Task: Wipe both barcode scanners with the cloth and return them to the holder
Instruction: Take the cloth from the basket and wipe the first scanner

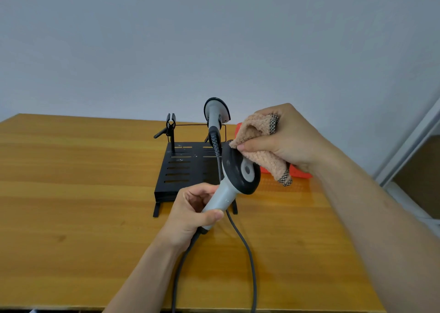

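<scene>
The left hand (197, 210) wraps its fingers and thumb round the grey handle of a scanner (238, 172). It holds the scanner in the air above the table (71, 193), over the near right corner of the black holder (181, 170). The scanner's long axis is tilted: the butt of the handle sits low in the palm toward 7 o'clock, and the round black head rises toward 1 o'clock. The head's broad side, with its grey centre, faces back toward the person and a little to the right.

The right hand (285, 141) comes in from 3 o'clock with the cloth (262, 146) bunched in its curled fingers and pinched under the thumb. The cloth touches the head's upper rim, and a loose end hangs down just right of the head.

The second scanner (215, 115) stands in the holder's right-hand mount, at 12 o'clock from the held one. Its long axis is close to vertical, head up and handle down. Which way its window faces I cannot tell. A clip (170, 124) stands on the holder's far edge at 11 o'clock.

Two dark cables (175, 289) run across the table to its near edge at 6 o'clock, one of them leaving the butt of the held scanner. A red mat (302, 173) lies on the table at 3 o'clock from the holder, partly hidden by the right hand and the cloth.
</scene>
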